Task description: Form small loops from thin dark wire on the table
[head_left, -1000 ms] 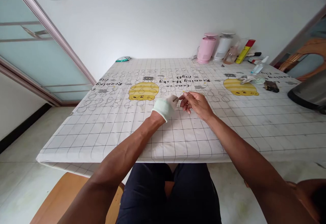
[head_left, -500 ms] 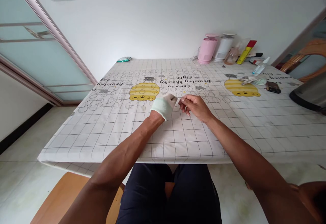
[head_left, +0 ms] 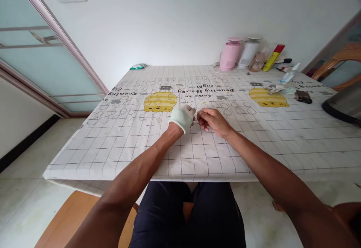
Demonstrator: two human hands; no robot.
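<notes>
My left hand [head_left: 183,117], in a pale glove with a light green cuff, is closed above the middle of the table. Just to its right, my bare right hand [head_left: 213,121] has its thumb and index finger pinched together. Something very thin seems to lie between the fingertips of the two hands, too small to make out. Under both hands is a white checked tablecloth [head_left: 169,154] with many thin dark rings spread over its printed pattern. The fingertips of the two hands are close but apart.
At the back right stand a pink device [head_left: 230,56], a white device [head_left: 248,53], a bottle [head_left: 257,62] and a yellow-red box [head_left: 273,57]. Nearer lie a crumpled glove [head_left: 282,88], a dark object [head_left: 303,97] and a kettle [head_left: 342,103]. A green packet [head_left: 138,66] lies at back left.
My right hand has moved slightly left, and its fingers are drawn in a little more. My left hand has turned slightly, showing more of its curled fingers.
</notes>
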